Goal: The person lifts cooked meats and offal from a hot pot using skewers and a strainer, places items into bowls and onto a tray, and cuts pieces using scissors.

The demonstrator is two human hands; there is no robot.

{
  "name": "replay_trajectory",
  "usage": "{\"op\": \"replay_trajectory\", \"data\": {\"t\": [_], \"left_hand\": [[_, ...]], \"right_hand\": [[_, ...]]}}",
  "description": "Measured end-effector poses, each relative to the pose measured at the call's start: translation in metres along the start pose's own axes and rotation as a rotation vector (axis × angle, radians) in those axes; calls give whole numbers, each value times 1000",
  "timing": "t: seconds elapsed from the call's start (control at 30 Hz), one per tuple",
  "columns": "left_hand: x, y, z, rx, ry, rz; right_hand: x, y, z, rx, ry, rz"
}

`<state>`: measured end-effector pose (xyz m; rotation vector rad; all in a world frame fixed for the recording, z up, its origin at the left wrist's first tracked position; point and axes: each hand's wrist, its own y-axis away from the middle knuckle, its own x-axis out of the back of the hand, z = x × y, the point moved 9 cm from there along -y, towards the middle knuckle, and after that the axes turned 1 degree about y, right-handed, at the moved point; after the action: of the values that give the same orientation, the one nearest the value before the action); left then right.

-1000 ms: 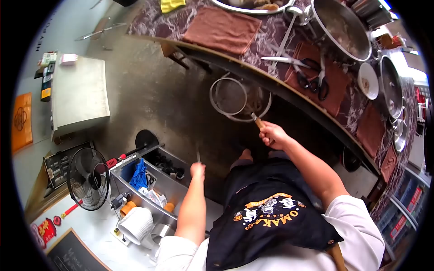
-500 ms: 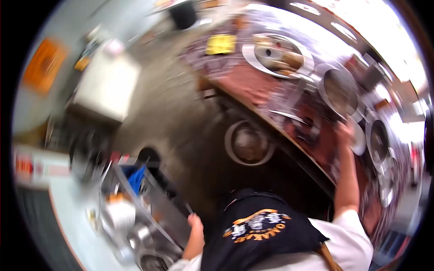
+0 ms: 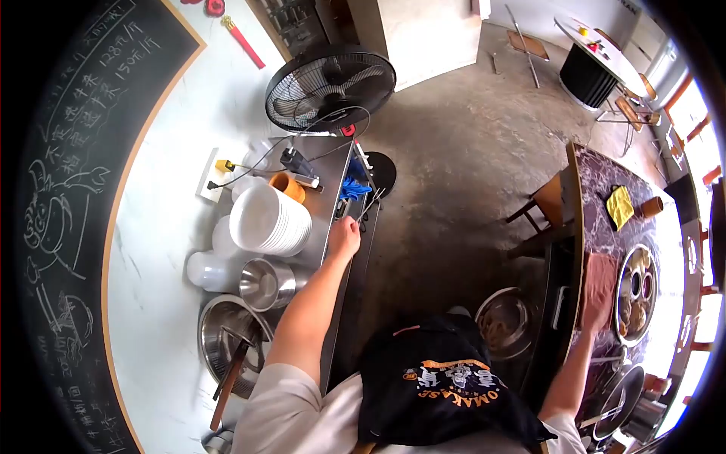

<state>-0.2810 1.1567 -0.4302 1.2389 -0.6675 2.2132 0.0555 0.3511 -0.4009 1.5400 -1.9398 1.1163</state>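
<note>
**We've swung round: strainer out of sight, hands split between two surfaces**

So a second ago our right hand had the wooden-handled strainer low over the tub [image 3: 505, 290]. Now that right hand [image 3: 596, 310] is at the brown cloth [image 3: 601, 274] on the marble surface [image 3: 591, 170], just beside the big food dish [image 3: 655, 284]. It's blurry, so we can't tell how far open its fingers are or whether they've got hold of any cloth. We can't spot the strainer anywhere, and the tub sits on the floor without it.

Left hand [image 3: 344, 237] still has its fingers closed round a thin metal tool [image 3: 369, 204]. The tool points away from us, close to the blue bag [image 3: 354, 189] at the edge of the metal surface [image 3: 321, 204], with the stacked bowls [image 3: 265, 219] nearby.

What that means: our reach has left the tub, and we're stretched wide, one arm to each side.
</note>
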Motion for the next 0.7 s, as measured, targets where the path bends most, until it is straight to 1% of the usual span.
{"op": "replay_trajectory", "data": {"t": [0.03, 0.07, 0.1, 0.13, 0.17, 0.2, 0.23, 0.33, 0.43, 0.5, 0.53, 0.57, 0.63, 0.7], "left_hand": [[3, -16, 5, -40, -75, -12], [0, -28, 0, -23, -71, -14], [0, -37, 5, -134, -81, 18], [-1, -47, 8, -242, -94, 51], [5, -55, -3, -215, -98, 47], [-7, -66, -11, -230, -73, 8], [-19, -70, -17, -243, -46, -38], [-31, -80, -17, -254, -101, -91], [-33, -90, -15, -212, -161, -200], [-33, -93, -23, -193, -99, -241], [-36, -92, -29, -207, -83, -301], [-34, -97, -36, -172, -87, -303], [-39, -97, -35, -203, -85, -416], [-42, -96, -40, -166, -107, -399]], "right_hand": [[-93, -18, -41, -117, -237, -197], [-137, -22, -157, 231, -241, -272], [-204, -25, -216, 233, -121, -435], [-260, -21, -280, 129, -107, -702], [-318, -13, -320, 81, -261, -832], [-384, -13, -362, 258, -234, -904], [-435, -12, -410, 337, -122, -972], [-599, -3, -518, 524, -196, -1054], [-721, 24, -618, 605, -329, -1184], [-793, 37, -678, 668, -219, -1194], [-824, 43, -702, 700, -164, -1191], [-848, 48, -712, 712, -131, -1191], [-881, 58, -724, 721, -94, -1194], [-894, 62, -727, 716, -78, -1201]]}}
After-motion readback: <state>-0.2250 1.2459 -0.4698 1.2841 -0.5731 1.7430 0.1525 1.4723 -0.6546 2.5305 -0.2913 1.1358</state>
